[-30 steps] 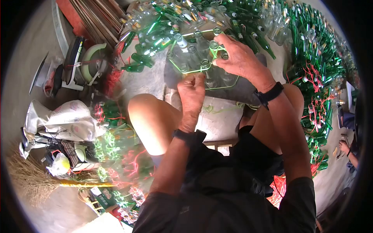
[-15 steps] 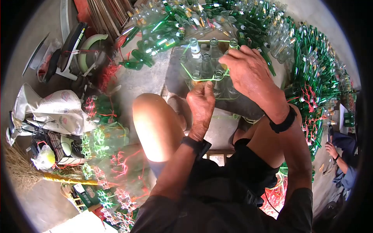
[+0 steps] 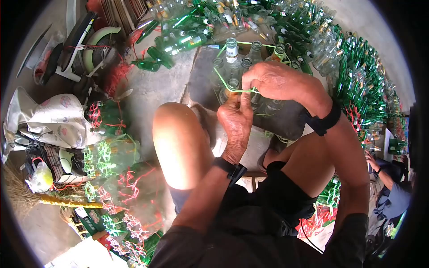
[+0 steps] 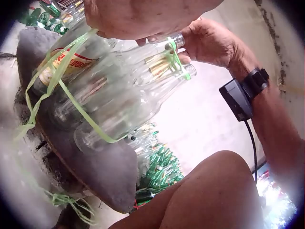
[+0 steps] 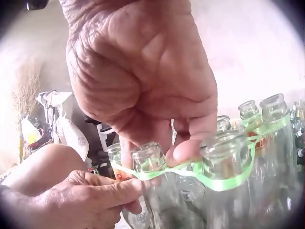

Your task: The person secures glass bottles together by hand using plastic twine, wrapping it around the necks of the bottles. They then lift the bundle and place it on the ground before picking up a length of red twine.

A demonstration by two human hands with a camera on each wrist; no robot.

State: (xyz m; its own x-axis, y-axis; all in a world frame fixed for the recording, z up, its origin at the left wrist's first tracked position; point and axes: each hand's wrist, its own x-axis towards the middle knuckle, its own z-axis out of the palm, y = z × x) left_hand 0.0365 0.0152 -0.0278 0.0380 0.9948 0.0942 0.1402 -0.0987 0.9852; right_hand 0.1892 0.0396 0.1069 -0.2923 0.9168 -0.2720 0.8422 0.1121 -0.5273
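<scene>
A cluster of clear glass bottles [image 3: 231,56] stands upright on a dark slab [image 3: 199,73], with a light green plastic strap [image 5: 224,184] running around and between their necks. My left hand [image 3: 236,121] is at the near side of the cluster, pinching the strap beside a bottle neck [image 5: 148,155]. Coming over from the right, my right hand [image 3: 283,82] reaches its fingers down between two necks and pinches the strap there. Its thumb and index finger nearly meet in the right wrist view. A loop of strap [image 4: 88,114] hangs slack along the bottles' sides.
Green and clear bottles [image 3: 357,80] lie heaped behind and to the right. Bundles tied with green and red strap [image 3: 100,156] stand at the left, near a white sack [image 3: 58,120] and a broom [image 3: 67,202]. Another person's arm [image 3: 382,176] shows at the far right.
My right hand has moved from the far right bottle necks toward me and left, beside the left hand. The left hand stays at the near strap. The head view has shifted slightly.
</scene>
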